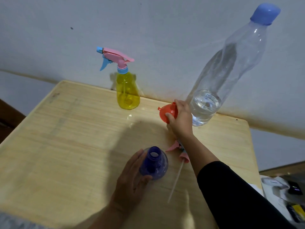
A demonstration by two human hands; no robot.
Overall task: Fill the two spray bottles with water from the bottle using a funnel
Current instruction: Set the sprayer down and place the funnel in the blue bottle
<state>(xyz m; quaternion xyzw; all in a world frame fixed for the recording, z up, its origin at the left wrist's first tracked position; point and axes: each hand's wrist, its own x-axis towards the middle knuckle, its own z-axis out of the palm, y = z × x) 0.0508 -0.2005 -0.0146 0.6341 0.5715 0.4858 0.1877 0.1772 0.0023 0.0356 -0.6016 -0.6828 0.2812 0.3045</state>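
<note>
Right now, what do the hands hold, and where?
Left hand grips the purple spray bottle by its body; right hand holds the orange funnel by its cone.

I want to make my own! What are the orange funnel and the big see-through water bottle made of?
Orange cone-shaped funnel: probably plastic, smooth, solid-coloured, slightly shiny. Tall clear water bottle with the blue cap: likely thin plastic, since you see through it and light glints off it.

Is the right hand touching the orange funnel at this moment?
Touching. The head view shows the right hand gripping the orange funnel, fingers wrapped over its cone.
</note>
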